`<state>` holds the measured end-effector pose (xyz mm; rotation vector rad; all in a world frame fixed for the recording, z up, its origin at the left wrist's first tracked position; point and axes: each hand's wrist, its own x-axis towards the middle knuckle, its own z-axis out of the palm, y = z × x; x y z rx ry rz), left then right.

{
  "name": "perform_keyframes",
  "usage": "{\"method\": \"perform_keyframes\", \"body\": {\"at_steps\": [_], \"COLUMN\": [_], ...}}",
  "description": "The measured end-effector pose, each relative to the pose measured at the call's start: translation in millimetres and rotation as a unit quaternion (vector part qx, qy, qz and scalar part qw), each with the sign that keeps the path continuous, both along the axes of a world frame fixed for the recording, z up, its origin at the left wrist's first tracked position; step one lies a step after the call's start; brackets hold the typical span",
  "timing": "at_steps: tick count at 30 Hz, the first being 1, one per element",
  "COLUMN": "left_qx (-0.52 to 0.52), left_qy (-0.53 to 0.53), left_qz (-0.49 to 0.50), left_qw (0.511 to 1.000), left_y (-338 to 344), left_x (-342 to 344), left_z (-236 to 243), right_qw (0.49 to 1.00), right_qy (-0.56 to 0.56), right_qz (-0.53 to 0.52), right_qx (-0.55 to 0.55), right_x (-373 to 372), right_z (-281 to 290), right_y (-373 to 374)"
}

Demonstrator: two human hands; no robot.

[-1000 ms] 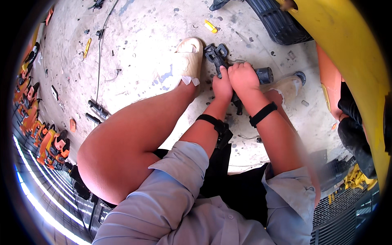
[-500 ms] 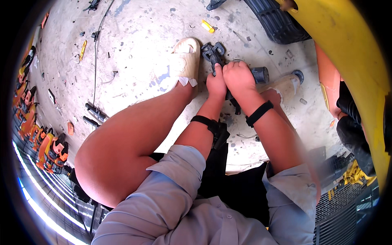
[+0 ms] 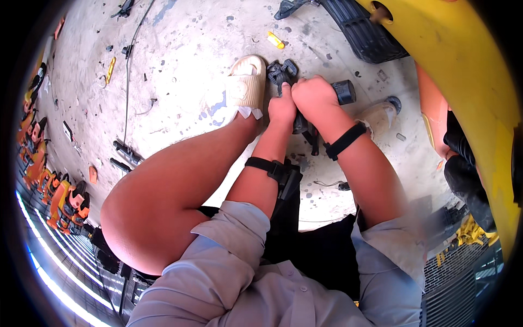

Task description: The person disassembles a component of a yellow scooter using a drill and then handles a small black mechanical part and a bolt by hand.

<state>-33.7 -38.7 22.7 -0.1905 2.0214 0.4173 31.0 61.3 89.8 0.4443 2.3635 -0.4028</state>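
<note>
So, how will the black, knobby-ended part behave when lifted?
The black, knobby-ended part is probably stiff: it looks solid and angular. It may tip forward, because it protrudes well beyond the left hand.

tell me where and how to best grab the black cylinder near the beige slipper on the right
Probably around the exposed end of the black cylinder, coming from the upper right. That end juts out past the right grip, which covers its left side. The round body should suit a wrapped hold, while the beige slipper sits close at the lower right.
</note>
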Motion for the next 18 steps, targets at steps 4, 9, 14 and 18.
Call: {"method": "perform_keyframes", "body": {"at_steps": [4, 9, 14, 18], "left_qx": [0.083, 0.121, 0.139, 0.146], "left_qy": [0.040, 0.085, 0.062, 0.055], "left_qz": [-0.010, -0.035, 0.016, 0.095], "left_qw": [0.996, 0.988, 0.988, 0.983], "left_y": [-21, -38, -34, -26], "left_x": [9, 10, 17, 41], "left_z": [-10, -23, -34, -42], "right_qw": [0.995, 0.993, 0.989, 0.985], "right_qy": [0.040, 0.033, 0.038, 0.020], "right_qz": [0.020, 0.014, 0.047, 0.097], "right_qx": [0.091, 0.117, 0.137, 0.138], "right_x": [17, 21, 21, 26], "right_z": [-18, -40, -39, -40], "right_y": [-34, -61, -50, -34]}}
